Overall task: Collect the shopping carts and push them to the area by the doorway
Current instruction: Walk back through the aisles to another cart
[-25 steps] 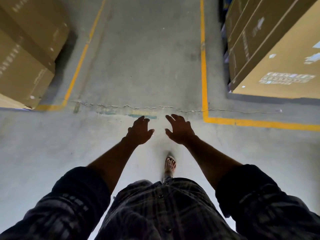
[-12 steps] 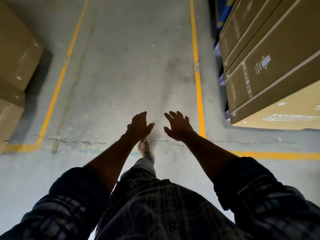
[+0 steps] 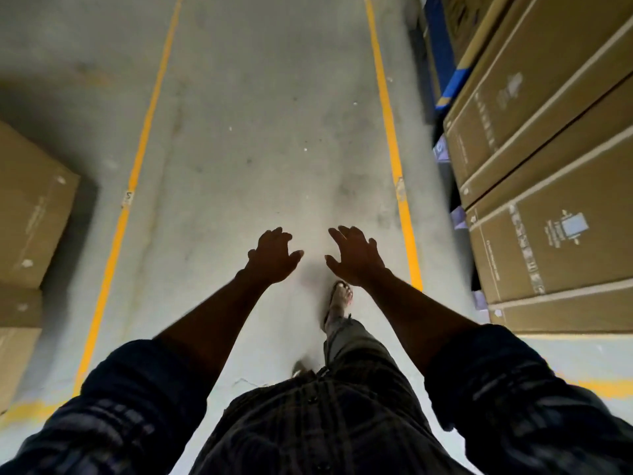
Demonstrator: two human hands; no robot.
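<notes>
Shopping carts show nowhere in the view: brown cardboard boxes (image 3: 30,207) sit at the left edge, the left hand (image 3: 272,257) and right hand (image 3: 356,257) reach out mid-frame over the grey concrete floor (image 3: 260,114), each grip released and empty, and stacked brown printed cartons (image 3: 548,166) fill the right.

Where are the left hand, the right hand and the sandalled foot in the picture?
left hand (image 3: 272,258): head view, on the back of the hand.
right hand (image 3: 358,258): head view, on the back of the hand.
sandalled foot (image 3: 339,299): head view, on the top of the foot.
</notes>
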